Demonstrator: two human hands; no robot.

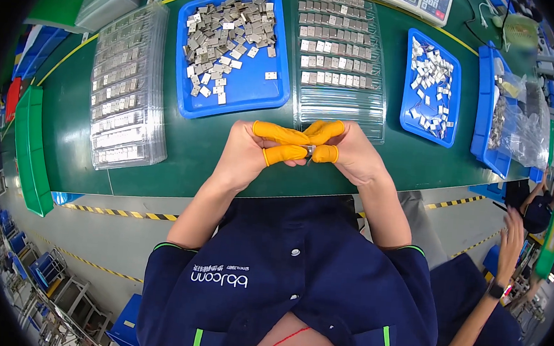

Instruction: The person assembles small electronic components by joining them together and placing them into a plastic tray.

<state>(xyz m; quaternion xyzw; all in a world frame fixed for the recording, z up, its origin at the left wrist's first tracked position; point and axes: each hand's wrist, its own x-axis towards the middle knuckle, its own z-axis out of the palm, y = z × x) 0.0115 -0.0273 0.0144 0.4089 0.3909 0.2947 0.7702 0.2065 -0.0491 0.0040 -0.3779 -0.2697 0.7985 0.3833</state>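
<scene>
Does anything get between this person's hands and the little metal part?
Only the yellow finger covers: the left hand and right hand meet at the metal part. Nothing else visible is in the way.

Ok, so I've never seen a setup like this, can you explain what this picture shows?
There's no machine here, just a person working. A wide fisheye camera on their head looks down, so straight edges bend. Their left hand and right hand wear yellow finger covers and hold a small metallic piece between the fingertips. On the green table are a large blue tray of metal pieces, a smaller blue tray of whitish pieces, and clear plastic trays with pieces in rows.
</scene>
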